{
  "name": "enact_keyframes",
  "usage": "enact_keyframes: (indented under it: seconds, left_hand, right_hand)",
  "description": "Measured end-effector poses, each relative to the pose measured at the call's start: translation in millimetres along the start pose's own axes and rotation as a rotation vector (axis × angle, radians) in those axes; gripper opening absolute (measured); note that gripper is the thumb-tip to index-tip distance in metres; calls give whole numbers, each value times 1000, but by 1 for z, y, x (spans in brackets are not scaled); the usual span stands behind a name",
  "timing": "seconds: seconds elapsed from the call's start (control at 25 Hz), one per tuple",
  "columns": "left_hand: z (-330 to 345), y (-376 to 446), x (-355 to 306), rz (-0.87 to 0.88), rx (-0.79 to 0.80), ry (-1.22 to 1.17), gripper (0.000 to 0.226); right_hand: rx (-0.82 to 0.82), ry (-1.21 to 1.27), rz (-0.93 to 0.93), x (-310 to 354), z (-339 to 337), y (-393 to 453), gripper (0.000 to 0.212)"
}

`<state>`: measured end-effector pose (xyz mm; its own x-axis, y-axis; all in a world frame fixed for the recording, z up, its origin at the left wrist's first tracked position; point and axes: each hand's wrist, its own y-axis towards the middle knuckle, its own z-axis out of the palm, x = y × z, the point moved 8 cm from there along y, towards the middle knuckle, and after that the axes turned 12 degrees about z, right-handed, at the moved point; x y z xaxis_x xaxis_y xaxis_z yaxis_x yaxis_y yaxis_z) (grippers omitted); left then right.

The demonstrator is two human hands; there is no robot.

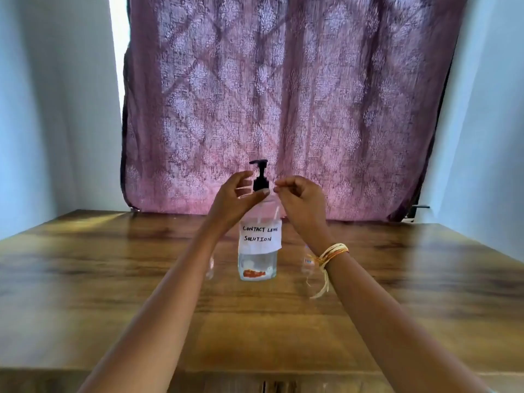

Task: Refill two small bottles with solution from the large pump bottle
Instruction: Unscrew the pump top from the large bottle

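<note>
Tabletop point(113, 279): wood grain, brown, runs back to a patterned purple curtain point(283, 95).

Left small bottle point(210, 268): clear, mostly hidden behind the left forearm; only a sliver shows, standing on the tabletop just left of the pump bottle.

Left hand point(238, 199): raised at the neck of the pump bottle, fingers curved around the base of the black pump head point(260, 175), thumb across the front of the collar. Reads as a grasp on the collar; frame is soft, so contact of the upper fingers cannot be told.

Large pump bottle point(257, 251): clear, upright at tabletop centre, white handwritten label "CONTACT LENS SOLUTION", liquid low in the body, nozzle pointing left.

Right hand point(300, 199): just right of the pump collar, fingers curled inward, fingertips close to the collar; whether they touch it cannot be told. Thread bracelet point(333, 252) on the wrist.

Right small bottle point(308, 260): clear, partly behind the right wrist, standing right of the pump bottle.
</note>
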<state>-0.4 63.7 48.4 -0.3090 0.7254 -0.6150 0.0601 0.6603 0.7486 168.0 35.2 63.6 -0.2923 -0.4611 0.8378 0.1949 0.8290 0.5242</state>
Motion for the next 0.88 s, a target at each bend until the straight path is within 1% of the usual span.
enact_keyframes:
  seconds: [0.04,0.12,0.2,0.24,0.28,0.32,0.4,0.48,0.6,0.64,0.76,0.84,0.88]
  left_hand:
    - [4,1,8,-9,14,-61,72]
    - [4,-2,23,-32,-2,-134,59]
    - [4,-9,39,-67,-29,-222,45]
    - [5,-9,44,-85,-20,-247,42]
    - [6,-9,45,-87,-4,-253,43]
    - [8,-9,49,-76,18,-231,49]
    - [8,-10,47,-54,19,-219,64]
    - [8,-12,45,-62,-9,-247,67]
    - [9,-15,40,-89,-31,-281,63]
    - [9,-15,40,-86,-40,-289,62]
    - [10,-18,37,-92,-82,-329,53]
    - [10,-18,39,-101,-78,-337,50]
    - [11,-19,40,-103,-65,-335,49]
  right_hand:
    - [43,38,15,1,10,9,13]
    - [155,62,55,3,29,25,18]
    - [264,6,61,3,49,43,28]
    - [321,-41,49,3,54,50,27]
    - [390,-74,42,2,59,56,23]
    - [448,-105,36,5,60,56,18]
    - [532,-127,21,9,63,58,20]
    - [580,-117,-3,12,65,59,24]
    - [547,-80,-31,8,71,57,19]
    - [525,-73,-28,6,71,58,20]
    - [459,-97,-31,2,62,59,33]
    - [394,-91,-6,-3,52,57,46]
    - [364,-71,6,-7,48,54,49]
